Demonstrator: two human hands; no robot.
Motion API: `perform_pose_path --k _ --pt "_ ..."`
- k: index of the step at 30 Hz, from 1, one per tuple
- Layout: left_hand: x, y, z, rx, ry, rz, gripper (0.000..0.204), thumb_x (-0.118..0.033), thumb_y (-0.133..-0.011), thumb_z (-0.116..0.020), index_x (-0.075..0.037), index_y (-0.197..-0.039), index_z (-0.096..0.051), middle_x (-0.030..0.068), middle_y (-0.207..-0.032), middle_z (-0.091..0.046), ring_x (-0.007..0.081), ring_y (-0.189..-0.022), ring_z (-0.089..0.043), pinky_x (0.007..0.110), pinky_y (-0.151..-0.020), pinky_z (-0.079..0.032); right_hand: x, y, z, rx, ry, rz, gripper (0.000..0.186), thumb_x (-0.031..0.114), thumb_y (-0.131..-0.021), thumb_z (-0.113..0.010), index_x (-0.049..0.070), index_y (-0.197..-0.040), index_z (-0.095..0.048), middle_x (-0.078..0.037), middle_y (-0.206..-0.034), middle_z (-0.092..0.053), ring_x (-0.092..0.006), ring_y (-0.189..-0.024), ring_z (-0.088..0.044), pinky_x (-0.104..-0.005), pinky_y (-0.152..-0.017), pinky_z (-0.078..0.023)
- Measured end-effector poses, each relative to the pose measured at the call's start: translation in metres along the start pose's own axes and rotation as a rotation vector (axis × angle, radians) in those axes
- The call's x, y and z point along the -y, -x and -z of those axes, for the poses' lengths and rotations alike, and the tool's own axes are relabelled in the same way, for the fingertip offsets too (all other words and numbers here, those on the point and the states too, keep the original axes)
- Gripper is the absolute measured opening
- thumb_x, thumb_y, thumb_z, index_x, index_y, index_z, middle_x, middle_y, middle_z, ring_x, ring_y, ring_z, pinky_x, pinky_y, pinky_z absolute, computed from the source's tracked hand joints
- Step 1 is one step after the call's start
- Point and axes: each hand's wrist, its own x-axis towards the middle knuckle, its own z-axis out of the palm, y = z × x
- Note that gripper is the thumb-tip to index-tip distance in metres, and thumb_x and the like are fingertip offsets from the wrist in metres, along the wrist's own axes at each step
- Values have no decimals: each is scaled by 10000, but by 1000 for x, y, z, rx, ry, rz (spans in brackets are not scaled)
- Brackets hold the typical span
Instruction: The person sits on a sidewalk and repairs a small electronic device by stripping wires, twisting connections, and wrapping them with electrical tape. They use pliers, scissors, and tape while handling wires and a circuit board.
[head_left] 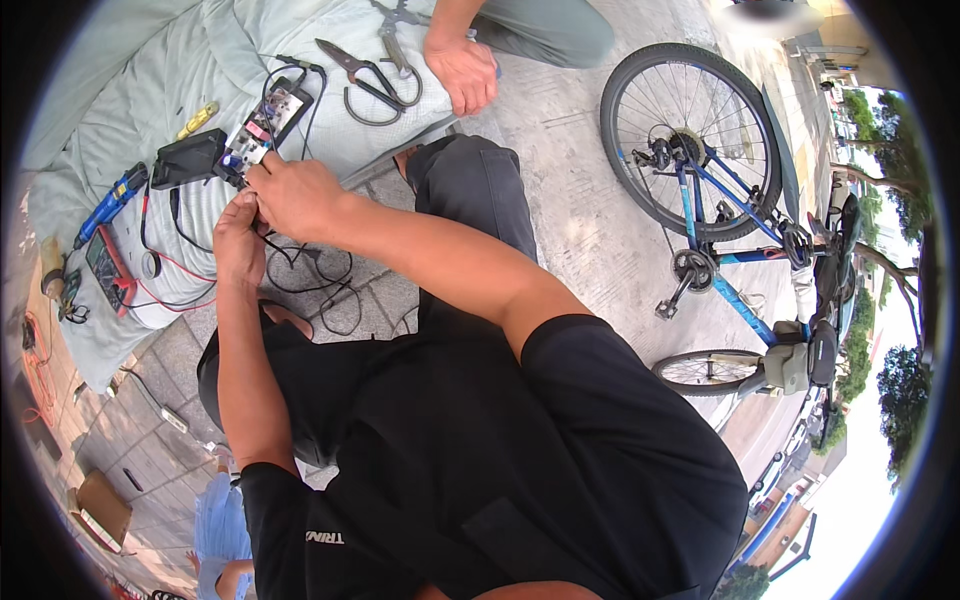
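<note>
My left hand (pixel 240 240) and my right hand (pixel 295 200) meet at the near end of an opened power adapter or similar device. Its circuit board (pixel 258 128) lies bare in a black casing. Fingers of both hands are pinched together around a thin black cable (pixel 268 240) there; the exact grip is partly hidden. The other black casing part (pixel 190 160) sits just left of the board. Beyond it is a yellow-handled screwdriver (pixel 197 121). Farther left lie a blue pen-shaped tool (pixel 110 206) and a red-edged multimeter (pixel 104 266) with leads.
Large scissors (pixel 372 88) lie on the pale cloth (pixel 120 90), near another person's hand (pixel 462 75). Loose cable coils (pixel 325 290) hang below the cloth's edge. A blue bicycle (pixel 735 255) stands at right. At lower left are a cardboard box (pixel 103 510) and a person in blue (pixel 222 520).
</note>
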Motion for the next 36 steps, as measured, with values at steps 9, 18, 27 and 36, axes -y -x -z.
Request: perform_pose_path --k 9,18,27,36 --pt "-7 1 -8 -8 11 35 220 -83 -1075 -521 21 -1208 -662 11 -988 -688 90 -780 -550 251 -727 -433 -21 0 -4 3 254 369 164 241 -904 -673 104 -985 -713 -75 -972 -683 -284 -895 -734 -428 -750 -583" --pt "-1 -4 -1 -15 -15 45 228 -135 -1091 -547 -2 -1227 -672 5 -1026 -698 79 -812 -569 249 -734 -437 -18 -15 -22 124 -29 -26 275 289 -933 -670 29 -955 -755 -171 -949 -746 -321 -862 -747 -435 -766 -581" --pt "1 -4 6 30 -23 13 210 -129 -1091 -532 -16 -1191 -679 6 -1014 -707 80 -810 -573 244 -738 -434 4 -9 7 147 -54 -152 274 297 -919 -690 30 -909 -746 -169 -889 -740 -354 -827 -735 -467 -761 -587" --pt "-9 0 -2 17 25 34 255 -111 -1082 -527 19 -1248 -670 10 -1028 -706 92 -808 -574 253 -738 -433 -13 -16 10 231 428 457 263 252 -930 -666 85 -1120 -739 -88 -1153 -717 -259 -1054 -714 -400 -812 -585"
